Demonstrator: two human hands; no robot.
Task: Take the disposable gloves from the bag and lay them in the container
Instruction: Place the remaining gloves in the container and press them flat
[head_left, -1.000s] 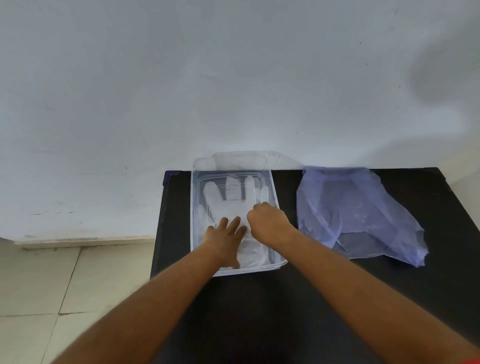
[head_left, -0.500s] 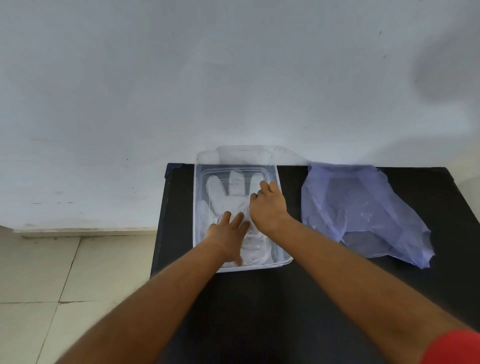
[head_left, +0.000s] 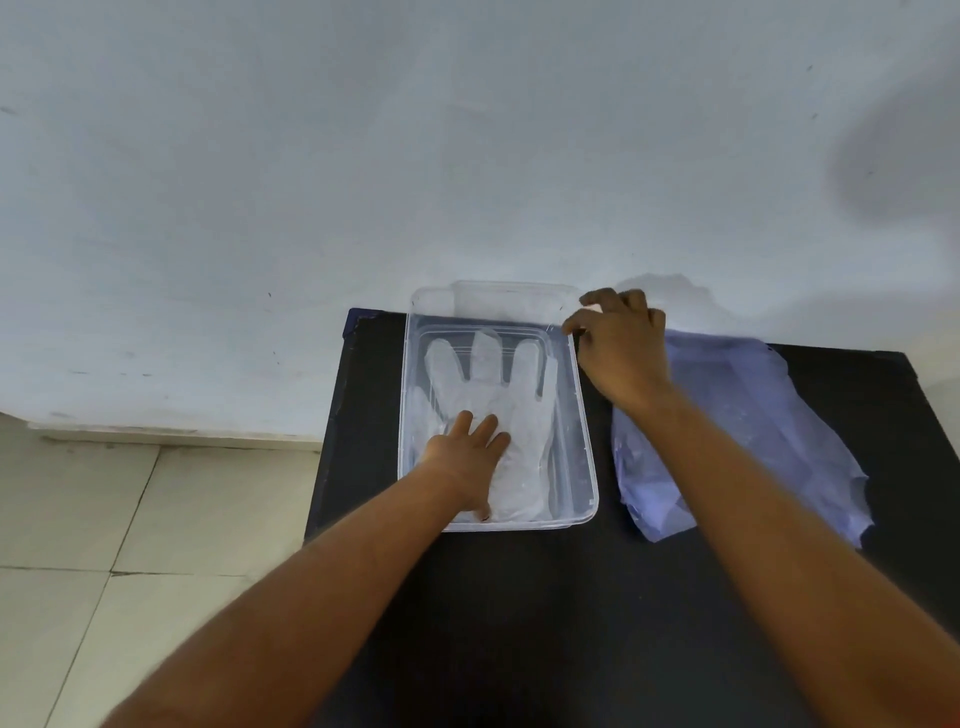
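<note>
A clear plastic container (head_left: 583, 457) sits on the black table (head_left: 545, 613), its far end near the wall. Translucent disposable gloves (head_left: 488, 384) lie flat inside it, fingers pointing to the wall. My left hand (head_left: 467, 457) rests palm down on the cuff end of the gloves, fingers spread. My right hand (head_left: 621, 348) is at the container's far right corner, fingers curled around the corner of the clear lid (head_left: 498, 304) that leans against the wall. The pale purple plastic bag (head_left: 769, 415) lies crumpled to the right, partly under my right forearm.
The white wall (head_left: 467, 156) rises directly behind the table. The table's left edge drops to a tiled floor (head_left: 104, 519). Bare black tabletop stretches in front of the container.
My right hand left the gloves and moved back and right to the container's far right corner, closing on the lid. My left hand stayed pressed on the gloves.
</note>
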